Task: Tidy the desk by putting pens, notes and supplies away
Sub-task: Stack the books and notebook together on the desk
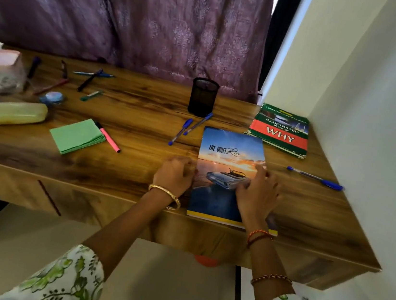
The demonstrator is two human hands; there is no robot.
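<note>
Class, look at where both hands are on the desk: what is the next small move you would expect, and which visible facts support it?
Probably lifting the blue notebook and setting it on or beside the red and green book. The left hand rests at its left edge and the right hand lies on its cover, neither gripping yet. The pen holder looks empty, so pens likely follow.

One head-worn wide-angle view — looking forward and down, close over the wooden desk [126, 115].
</note>
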